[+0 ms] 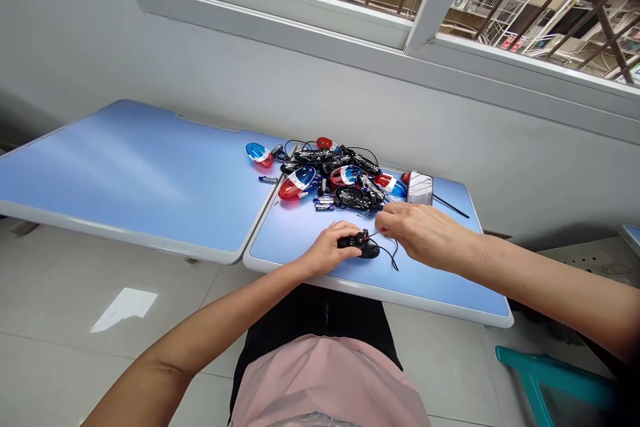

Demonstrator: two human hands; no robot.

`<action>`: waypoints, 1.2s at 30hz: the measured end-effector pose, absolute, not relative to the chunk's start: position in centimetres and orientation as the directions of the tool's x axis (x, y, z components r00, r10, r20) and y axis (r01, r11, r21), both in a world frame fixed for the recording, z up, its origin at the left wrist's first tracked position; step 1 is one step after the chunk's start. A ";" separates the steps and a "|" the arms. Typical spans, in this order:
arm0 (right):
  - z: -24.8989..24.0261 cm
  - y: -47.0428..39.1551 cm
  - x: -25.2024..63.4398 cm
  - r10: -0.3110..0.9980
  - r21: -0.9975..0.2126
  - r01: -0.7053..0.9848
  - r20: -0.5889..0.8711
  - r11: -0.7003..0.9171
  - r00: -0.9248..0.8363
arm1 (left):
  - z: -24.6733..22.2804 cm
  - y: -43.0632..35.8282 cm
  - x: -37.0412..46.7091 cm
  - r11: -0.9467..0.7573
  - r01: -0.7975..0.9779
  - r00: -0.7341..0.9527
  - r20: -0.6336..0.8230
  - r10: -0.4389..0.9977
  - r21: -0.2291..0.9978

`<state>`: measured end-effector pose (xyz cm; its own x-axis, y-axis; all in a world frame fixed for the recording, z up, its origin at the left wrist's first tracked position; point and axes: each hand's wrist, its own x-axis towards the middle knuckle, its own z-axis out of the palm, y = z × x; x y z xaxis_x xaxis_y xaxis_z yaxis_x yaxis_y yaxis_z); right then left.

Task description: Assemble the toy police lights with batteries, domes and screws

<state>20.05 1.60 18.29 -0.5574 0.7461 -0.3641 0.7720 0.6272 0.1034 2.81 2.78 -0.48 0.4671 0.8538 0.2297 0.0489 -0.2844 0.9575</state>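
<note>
My left hand (330, 248) grips the left end of a black, oval plastic device (370, 249) on the blue table, thumb in front and fingers behind. A thin black cable (395, 263) loops out from the device's right side. Just right of and above it, my right hand (411, 229) is closed with the fingertips pinched. Something thin and greyish runs between those fingertips and the device; whether it is a wire or a tool tip I cannot tell. Behind both hands lies a pile of red-and-blue lamps (298, 183) and black cased parts (352, 197) with cables.
Small blue batteries (324, 203) lie before the pile, and another battery (267, 179) sits on the left table (150, 167). A phone (420, 188) stands behind my right hand, near a dark rod (451, 206). A green stool (555, 373) is at lower right.
</note>
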 end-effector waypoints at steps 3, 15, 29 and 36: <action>18.3 1.9 19.6 0.852 0.185 0.868 -0.368 0.460 -0.373 | -0.5 2.9 2.8 -0.282 0.047 0.466 0.229 0.855 0.958; 19.0 2.7 18.4 0.621 0.312 0.551 -0.547 0.774 -0.561 | -0.7 2.9 2.8 -0.270 0.067 0.474 0.207 0.856 0.960; 18.5 2.5 18.4 0.733 0.347 0.662 -0.478 0.664 -0.484 | -0.5 3.0 2.7 -0.260 0.060 0.479 0.201 0.854 0.964; 19.0 2.0 17.6 0.565 0.337 0.453 -0.500 0.825 -0.656 | -0.9 3.3 2.7 -0.263 0.073 0.480 0.197 0.855 0.962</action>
<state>17.61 2.04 19.02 -0.6564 0.5646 -0.5004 0.4533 0.8254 0.3365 2.70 3.28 -0.86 0.4804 0.8546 0.1973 0.0735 -0.2633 0.9619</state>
